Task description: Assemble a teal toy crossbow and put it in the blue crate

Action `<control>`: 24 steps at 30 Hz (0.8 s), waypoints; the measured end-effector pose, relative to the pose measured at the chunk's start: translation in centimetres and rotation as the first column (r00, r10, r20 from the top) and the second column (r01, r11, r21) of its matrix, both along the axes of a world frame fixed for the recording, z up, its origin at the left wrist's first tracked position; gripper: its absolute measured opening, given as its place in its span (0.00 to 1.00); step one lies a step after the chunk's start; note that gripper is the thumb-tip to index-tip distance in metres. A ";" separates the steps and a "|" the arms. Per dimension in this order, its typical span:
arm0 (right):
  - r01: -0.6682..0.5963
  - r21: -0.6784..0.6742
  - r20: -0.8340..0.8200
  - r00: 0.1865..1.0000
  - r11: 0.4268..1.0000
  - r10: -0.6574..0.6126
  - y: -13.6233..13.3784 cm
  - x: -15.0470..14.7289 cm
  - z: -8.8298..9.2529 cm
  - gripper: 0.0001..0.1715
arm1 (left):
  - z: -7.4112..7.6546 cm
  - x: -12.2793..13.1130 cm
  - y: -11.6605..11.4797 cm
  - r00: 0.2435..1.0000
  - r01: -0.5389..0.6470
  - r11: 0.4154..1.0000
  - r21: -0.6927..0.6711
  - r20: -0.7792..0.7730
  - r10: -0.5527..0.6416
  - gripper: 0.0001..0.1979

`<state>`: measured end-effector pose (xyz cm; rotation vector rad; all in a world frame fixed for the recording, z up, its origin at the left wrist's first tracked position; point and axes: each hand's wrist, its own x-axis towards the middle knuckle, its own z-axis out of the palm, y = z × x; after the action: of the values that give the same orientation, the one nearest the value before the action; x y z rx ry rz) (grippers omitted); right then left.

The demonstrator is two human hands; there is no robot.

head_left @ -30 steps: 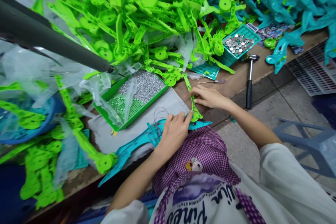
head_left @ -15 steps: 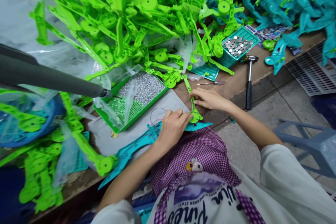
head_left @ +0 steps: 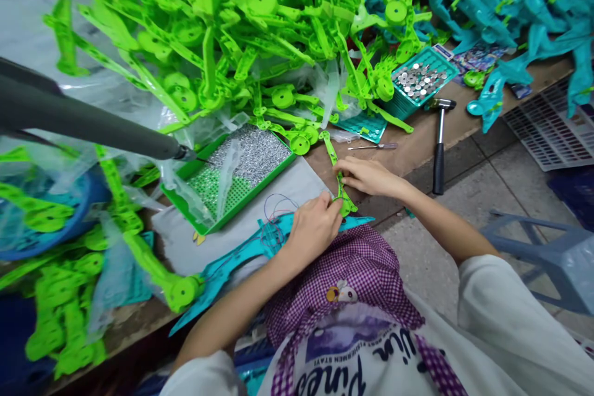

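Note:
Both of my hands work on one green plastic part (head_left: pixel 330 150), a slim arm with a round base. My right hand (head_left: pixel 366 176) pinches the middle of its arm. My left hand (head_left: pixel 315 219) is closed at the round lower end, and its fingertips partly cover that end. Under my left hand lies a long teal plastic piece (head_left: pixel 236 253), slanting across the table edge to my lap. Thin red and blue wires (head_left: pixel 273 223) loop up from its middle. Whether the green part touches the teal piece I cannot tell.
A green tray (head_left: pixel 223 226) of small metal pieces stands left of my hands. Green parts (head_left: pixel 260 0) pile up behind it, teal ones (head_left: pixel 482 6) at the back right. A hammer (head_left: pixel 439 161), a screwdriver (head_left: pixel 380 146) and a basket of silver discs (head_left: pixel 403 105) lie right. A grey pole (head_left: pixel 93 117) juts in.
My left hand has shifted slightly right and up along the green part's round end, its fingers covering more of it. My right hand keeps its pinch on the arm.

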<state>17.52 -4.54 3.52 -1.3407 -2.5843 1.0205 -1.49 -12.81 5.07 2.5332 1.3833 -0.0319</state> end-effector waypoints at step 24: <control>-0.072 0.043 -0.105 0.992 0.996 0.076 -0.2 0.4 -1.4 0.13 | -1.0 -0.7 -0.2 0.728 -0.112 0.963 -0.245 0.639 0.248 0.12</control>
<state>17.96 -4.72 2.08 -1.1564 -2.5789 1.0171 -2.19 -12.97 4.07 1.9249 1.2258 0.6830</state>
